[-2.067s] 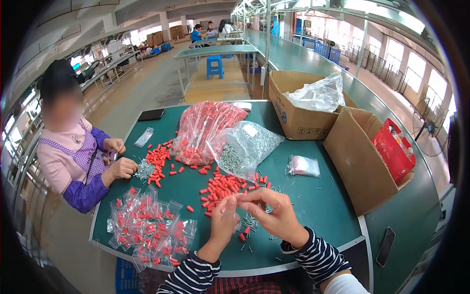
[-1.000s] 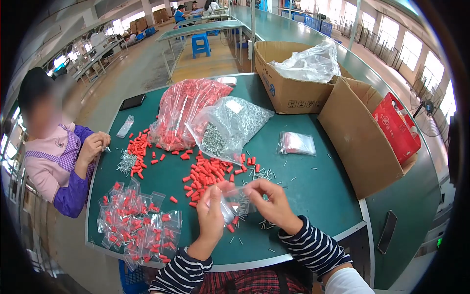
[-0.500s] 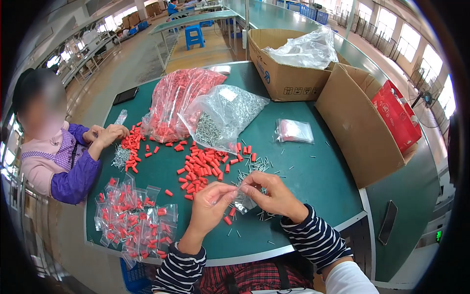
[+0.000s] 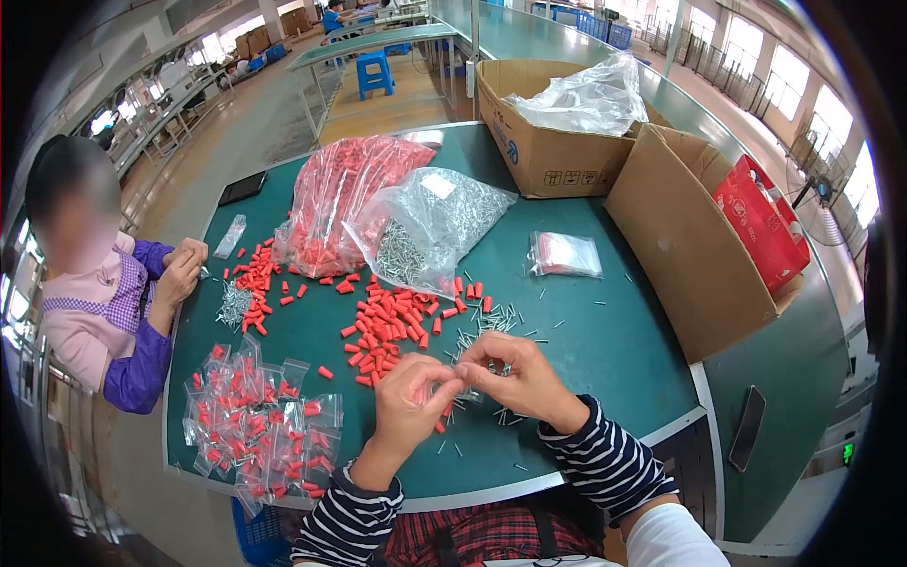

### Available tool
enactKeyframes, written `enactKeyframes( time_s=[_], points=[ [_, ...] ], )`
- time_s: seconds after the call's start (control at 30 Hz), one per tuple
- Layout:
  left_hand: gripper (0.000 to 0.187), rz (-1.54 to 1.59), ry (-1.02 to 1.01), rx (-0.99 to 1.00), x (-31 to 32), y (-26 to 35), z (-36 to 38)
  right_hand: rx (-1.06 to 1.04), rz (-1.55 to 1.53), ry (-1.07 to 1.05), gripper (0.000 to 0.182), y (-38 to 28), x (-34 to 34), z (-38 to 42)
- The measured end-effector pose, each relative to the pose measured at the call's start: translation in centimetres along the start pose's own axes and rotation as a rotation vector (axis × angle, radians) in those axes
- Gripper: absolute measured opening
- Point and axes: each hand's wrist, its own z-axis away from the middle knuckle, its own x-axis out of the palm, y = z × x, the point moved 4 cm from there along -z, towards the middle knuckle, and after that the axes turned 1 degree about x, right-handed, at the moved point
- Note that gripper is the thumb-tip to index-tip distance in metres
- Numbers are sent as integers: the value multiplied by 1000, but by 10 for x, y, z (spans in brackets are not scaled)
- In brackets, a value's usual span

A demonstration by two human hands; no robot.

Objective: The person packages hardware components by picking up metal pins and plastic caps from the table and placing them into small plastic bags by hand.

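Note:
My left hand point(image 4: 408, 399) and my right hand point(image 4: 520, 380) meet above the near part of the green table, thumbs and fingertips pinched together. Between them is a small clear plastic bag point(image 4: 475, 396), mostly hidden by the fingers. Just beyond my hands lies a pile of red plastic caps point(image 4: 389, 319), with loose screws point(image 4: 491, 323) scattered to its right and under my right hand. Left of my left hand, small zip bags point(image 4: 274, 425) holding red caps form a heap.
A large bag of red caps point(image 4: 326, 203) and a clear bag of screws point(image 4: 444, 213) lie farther back. Flat empty bags point(image 4: 565, 254) are stacked right. Cardboard boxes point(image 4: 567, 170) line the right edge; a phone point(image 4: 749, 430) lies below them. A co-worker point(image 4: 113, 302) sits left.
My fingers have closed in over the bag, which shows less now. The co-worker's hands have drawn back from their cap pile toward their body.

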Motion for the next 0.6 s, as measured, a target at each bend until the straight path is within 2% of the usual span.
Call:
enactKeyframes(
  time_s=[0.1,0.2,0.3,0.4,0.5,0.6],
  points=[
    [7,200,-78,-271,2,-8,2,-82,52,58,13,2,0,1],
    [6,230,-115,-292,0,-15,2,-203,161,71,12,3,2,1],
    [8,259,-118,-383,-1,-18,4,-216,291,103,13,0,6,2],
    [10,303,-56,-375,4,-19,7,-51,151,52,13,-7,5,3],
    [9,356,-47,-423,5,-19,8,-86,109,59,10,1,6,3],
    [7,337,54,-527,2,-21,8,-214,246,93,10,-3,9,5]
  ],
)
